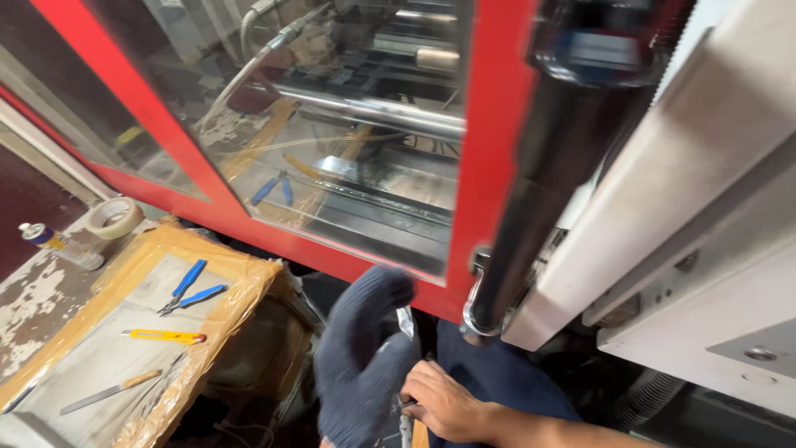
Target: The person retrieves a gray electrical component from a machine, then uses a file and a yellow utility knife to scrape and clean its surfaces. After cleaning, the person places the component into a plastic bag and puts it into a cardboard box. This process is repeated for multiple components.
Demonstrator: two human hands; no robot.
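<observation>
The left hand (361,357), in a dark knit glove, is spread out beside a thin shiny strip (405,419) low under the red door (489,166). The bare right hand (444,404) pinches that strip. It looks light, stiff and maybe sharp, so hold its flat sides.

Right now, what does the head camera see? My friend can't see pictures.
A gloved left hand and a bare right hand meet low beside a red-framed machine window. To the left, blue-handled pliers, a yellow utility knife and a tape roll lie on a taped workbench.
</observation>
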